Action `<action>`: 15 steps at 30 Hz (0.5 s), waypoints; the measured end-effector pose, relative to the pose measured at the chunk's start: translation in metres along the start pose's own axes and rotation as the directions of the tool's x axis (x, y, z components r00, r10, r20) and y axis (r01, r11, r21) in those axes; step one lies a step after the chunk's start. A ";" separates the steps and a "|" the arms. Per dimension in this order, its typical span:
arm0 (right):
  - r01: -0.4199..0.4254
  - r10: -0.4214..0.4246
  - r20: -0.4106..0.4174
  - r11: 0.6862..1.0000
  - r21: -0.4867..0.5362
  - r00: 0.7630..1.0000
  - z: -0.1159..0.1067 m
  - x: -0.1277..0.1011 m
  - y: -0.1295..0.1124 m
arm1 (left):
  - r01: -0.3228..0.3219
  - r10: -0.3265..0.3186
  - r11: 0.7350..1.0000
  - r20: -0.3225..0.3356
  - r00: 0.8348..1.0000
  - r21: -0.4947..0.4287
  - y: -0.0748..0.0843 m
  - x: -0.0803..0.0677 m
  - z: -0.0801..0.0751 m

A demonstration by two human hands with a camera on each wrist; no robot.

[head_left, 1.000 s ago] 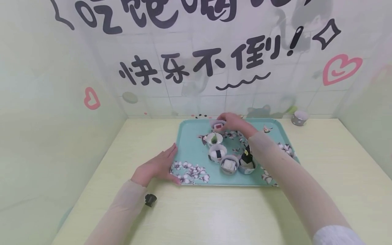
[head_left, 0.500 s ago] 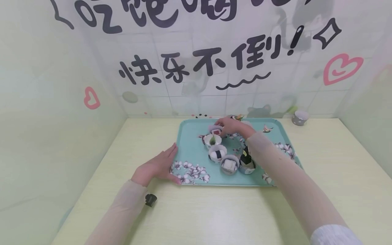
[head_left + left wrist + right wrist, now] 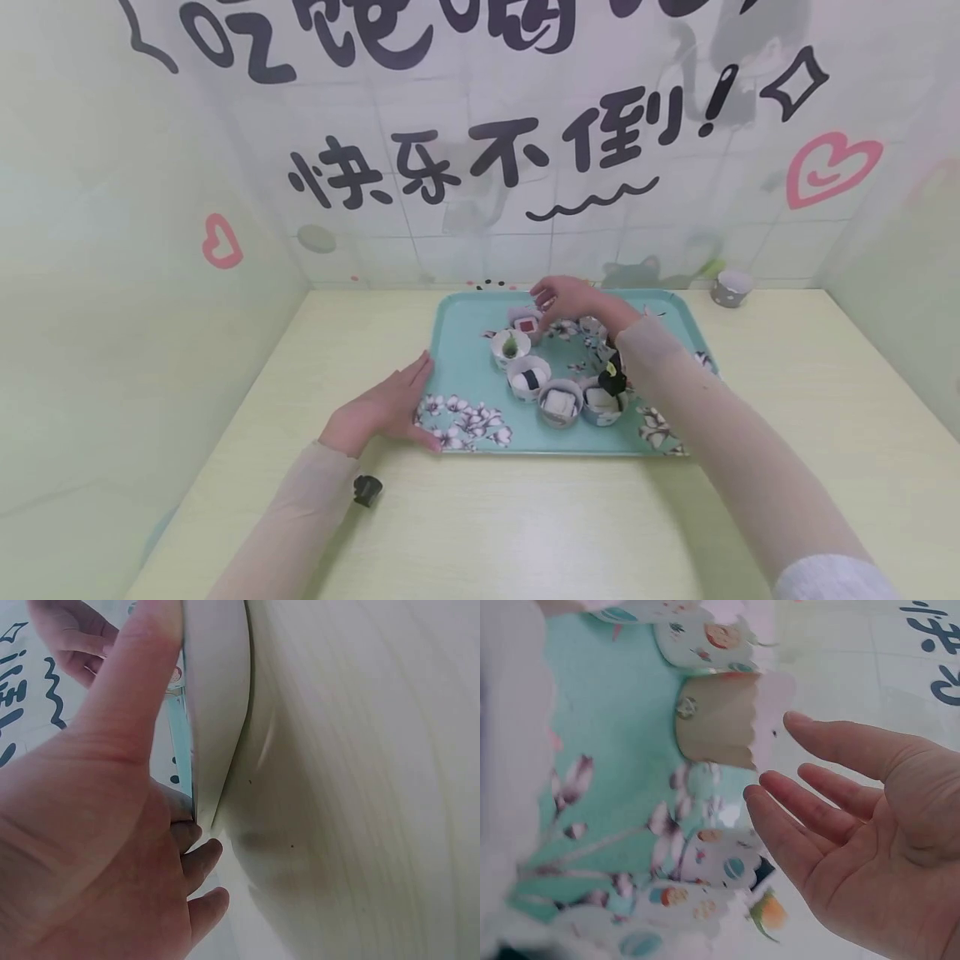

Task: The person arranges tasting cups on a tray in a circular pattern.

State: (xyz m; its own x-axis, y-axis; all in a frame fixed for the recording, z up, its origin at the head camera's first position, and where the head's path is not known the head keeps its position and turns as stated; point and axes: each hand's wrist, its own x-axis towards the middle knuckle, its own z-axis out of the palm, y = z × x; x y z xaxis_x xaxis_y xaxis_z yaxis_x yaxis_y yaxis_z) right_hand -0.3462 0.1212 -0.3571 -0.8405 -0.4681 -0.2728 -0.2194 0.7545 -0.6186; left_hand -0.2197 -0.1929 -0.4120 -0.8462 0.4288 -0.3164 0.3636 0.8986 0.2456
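My left hand (image 3: 386,408) rests at the near left corner of a turquoise tray (image 3: 457,342), fingers extended along its side and thumb along its front edge. Over the tray's back part, my right hand (image 3: 566,302) has its fingers spread and loosely bent, holding nothing. Just left of its fingertips stands a paper cup with a red-topped piece (image 3: 527,326). In the right wrist view, a tan paper cup (image 3: 716,716) with a scalloped rim stands short of the fingers. From the red piece's cup, others curve toward me, including one with a green leaf (image 3: 510,346).
Further cups hold a white piece with a black band (image 3: 529,379), a white block (image 3: 559,404), and a black piece with yellow (image 3: 612,379). My right forearm hides part of the tray. A dotted cup (image 3: 731,288) stands at the back right; a small black object (image 3: 367,490) lies beside my left sleeve.
My right hand brought the cup with the red-topped piece nearer to the leaf cup, then let go and drew back slightly. The leaf cup shifted left. My left hand stayed put.
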 end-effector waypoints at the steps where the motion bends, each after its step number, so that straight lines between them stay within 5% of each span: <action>1: 0.010 -0.010 -0.010 1.000 0.003 1.000 -0.003 -0.002 0.001 | 0.004 -0.004 1.000 0.004 1.000 0.002 0.000 0.000 0.000; 15: 0.004 0.002 -0.175 0.999 0.034 0.985 -0.045 -0.034 0.030 | -0.002 0.002 1.000 0.009 1.000 0.006 -0.002 0.000 0.000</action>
State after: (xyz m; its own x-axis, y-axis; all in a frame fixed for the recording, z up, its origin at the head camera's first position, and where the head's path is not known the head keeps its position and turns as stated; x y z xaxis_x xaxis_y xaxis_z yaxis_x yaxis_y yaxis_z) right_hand -0.3467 0.1806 -0.3331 -0.9148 -0.3786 -0.1407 -0.2058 0.7367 -0.6441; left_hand -0.2204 -0.1941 -0.4127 -0.8420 0.4314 -0.3239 0.3678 0.8983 0.2404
